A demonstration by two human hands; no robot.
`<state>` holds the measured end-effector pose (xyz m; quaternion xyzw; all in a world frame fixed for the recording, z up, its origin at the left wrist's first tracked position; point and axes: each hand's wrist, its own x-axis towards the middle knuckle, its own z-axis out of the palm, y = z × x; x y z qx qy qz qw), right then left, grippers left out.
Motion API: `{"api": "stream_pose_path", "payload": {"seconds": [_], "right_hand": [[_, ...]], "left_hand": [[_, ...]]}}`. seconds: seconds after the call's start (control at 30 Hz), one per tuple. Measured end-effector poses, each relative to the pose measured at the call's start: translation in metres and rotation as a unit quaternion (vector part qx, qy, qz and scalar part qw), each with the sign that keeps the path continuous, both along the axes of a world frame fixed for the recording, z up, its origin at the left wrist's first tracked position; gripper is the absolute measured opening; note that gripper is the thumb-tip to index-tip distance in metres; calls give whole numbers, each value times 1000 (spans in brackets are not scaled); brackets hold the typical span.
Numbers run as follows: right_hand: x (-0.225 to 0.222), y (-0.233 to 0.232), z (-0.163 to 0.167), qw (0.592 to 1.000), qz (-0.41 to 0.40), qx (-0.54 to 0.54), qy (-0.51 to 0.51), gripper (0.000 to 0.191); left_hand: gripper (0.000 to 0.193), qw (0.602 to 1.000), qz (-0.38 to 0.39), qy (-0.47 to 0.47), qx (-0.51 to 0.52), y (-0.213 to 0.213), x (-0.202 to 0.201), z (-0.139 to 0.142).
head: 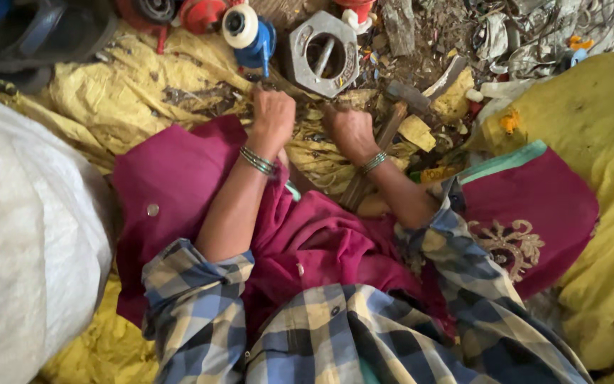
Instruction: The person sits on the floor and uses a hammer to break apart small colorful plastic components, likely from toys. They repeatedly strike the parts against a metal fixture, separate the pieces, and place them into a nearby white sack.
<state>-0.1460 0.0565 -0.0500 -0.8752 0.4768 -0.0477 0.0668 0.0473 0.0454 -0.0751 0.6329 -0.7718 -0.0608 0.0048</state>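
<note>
White woven sack point(15, 235): fills the left edge, bulging, beside the person's knee. Yellow sacking point(108, 92): crumpled sheet spread across the ground, under the scrap and both hands; a second yellow mass point(605, 178) banks up at the right. Magenta cloth point(179, 178): draped over the lap, gold embroidery on its right fold. Checked sleeves, blue and cream, rolled to the elbow. Scrap heap point(506, 35): grey wire, foil and fragments, upper right. Hexagonal metal ring point(322, 53): grey, lying flat, just beyond both hands, a short rod resting inside its opening. Blue fitting with white round cap point(250, 32): left of the ring, near red parts at the top edge. Hammer point(381, 146): wooden handle running diagonally from lap to scrap, dark head near the ring. Right hand point(353, 131): fingers closed around the hammer handle, bangles at the wrist. Left hand point(273, 114): fingers curled down onto the sacking; what they grip cannot be told.
</note>
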Motion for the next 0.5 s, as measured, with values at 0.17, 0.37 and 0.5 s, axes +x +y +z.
{"api": "stream_pose_path", "payload": {"seconds": [0.17,0.37,0.5], "right_hand": [[3,-6,0,999,-22,-27,11,16],[14,-8,6,998,-64,-17,22,17],[2,-14,31,964,-126,95,-216,20]], "left_hand": [[22,991,128,13,26,-1,25,26],[28,958,175,198,-112,8,35,28],[24,923,123,349,-106,5,18,26]]}}
